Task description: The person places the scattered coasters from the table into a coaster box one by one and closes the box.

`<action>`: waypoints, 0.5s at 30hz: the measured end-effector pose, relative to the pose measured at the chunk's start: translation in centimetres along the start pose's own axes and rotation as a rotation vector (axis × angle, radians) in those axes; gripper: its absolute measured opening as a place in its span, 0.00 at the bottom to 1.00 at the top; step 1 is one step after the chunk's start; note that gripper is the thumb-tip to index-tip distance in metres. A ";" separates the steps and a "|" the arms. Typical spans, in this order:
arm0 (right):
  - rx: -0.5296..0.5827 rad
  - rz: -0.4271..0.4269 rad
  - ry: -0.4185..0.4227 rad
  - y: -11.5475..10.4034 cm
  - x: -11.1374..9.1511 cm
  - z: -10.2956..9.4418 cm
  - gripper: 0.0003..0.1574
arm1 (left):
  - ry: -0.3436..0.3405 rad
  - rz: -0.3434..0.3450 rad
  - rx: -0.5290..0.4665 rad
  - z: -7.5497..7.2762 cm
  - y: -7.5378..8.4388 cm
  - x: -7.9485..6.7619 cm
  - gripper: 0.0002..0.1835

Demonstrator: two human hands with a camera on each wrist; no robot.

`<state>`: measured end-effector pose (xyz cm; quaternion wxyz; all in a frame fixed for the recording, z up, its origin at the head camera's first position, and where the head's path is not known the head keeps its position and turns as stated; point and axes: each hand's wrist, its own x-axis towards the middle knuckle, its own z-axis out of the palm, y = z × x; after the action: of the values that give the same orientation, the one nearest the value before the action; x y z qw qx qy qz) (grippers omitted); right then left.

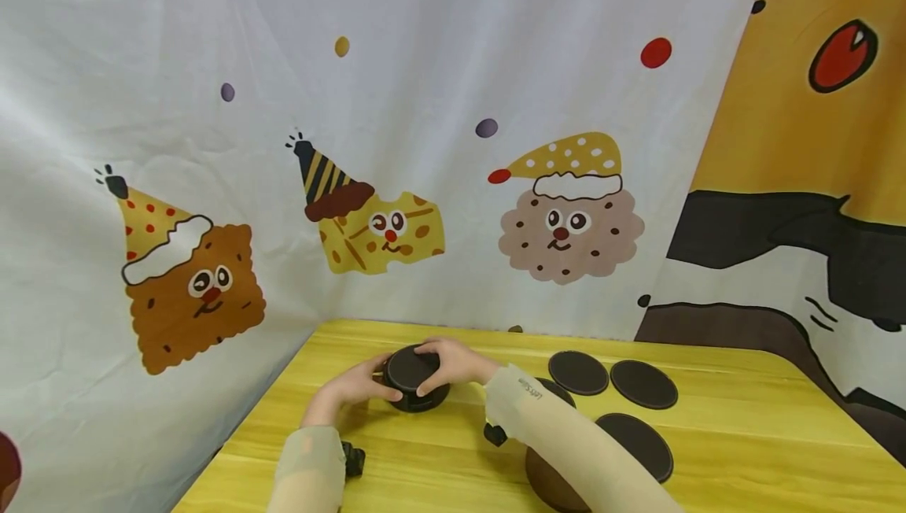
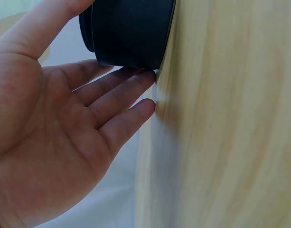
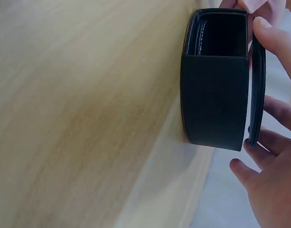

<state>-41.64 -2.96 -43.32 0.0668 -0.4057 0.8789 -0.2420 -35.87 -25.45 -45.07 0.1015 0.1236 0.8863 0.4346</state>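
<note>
A round black coaster holder (image 3: 214, 102) with a square cutout in its side stands on the table, left of centre in the head view. Just over its open top, a thin black coaster (image 3: 258, 90) lies parallel to the rim, a narrow gap showing between them. My right hand (image 1: 456, 363) pinches this coaster by its edge, thumb at the near side and fingers at the far side. From the left, my left hand (image 1: 357, 387) holds the holder's side between thumb and fingers. In the left wrist view its fingertips (image 2: 147, 76) touch the holder low, near the tabletop.
Several dark round coasters lie on the wooden table (image 1: 750, 450) to the right, among them one at the back (image 1: 578, 372), one farther right (image 1: 644, 384) and one nearer (image 1: 647, 446). My right sleeve (image 1: 566, 434) covers parts of others. A printed cloth (image 1: 425, 104) hangs behind.
</note>
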 end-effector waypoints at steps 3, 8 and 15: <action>-0.003 0.002 -0.001 0.1 0.1 0.1 0.51 | 0.000 0.003 -0.008 -0.1 0.1 0.0 0.48; -0.013 0.019 -0.003 -0.1 0.2 0.4 0.52 | -0.011 0.008 -0.025 -0.1 0.1 -0.1 0.49; -0.020 0.030 -0.002 -0.2 0.2 0.6 0.51 | -0.016 0.011 -0.034 -0.1 0.0 -0.1 0.49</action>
<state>-41.44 -3.40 -43.75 0.0672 -0.3935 0.8871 -0.2318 -35.74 -25.50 -44.99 0.1085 0.1302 0.8773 0.4489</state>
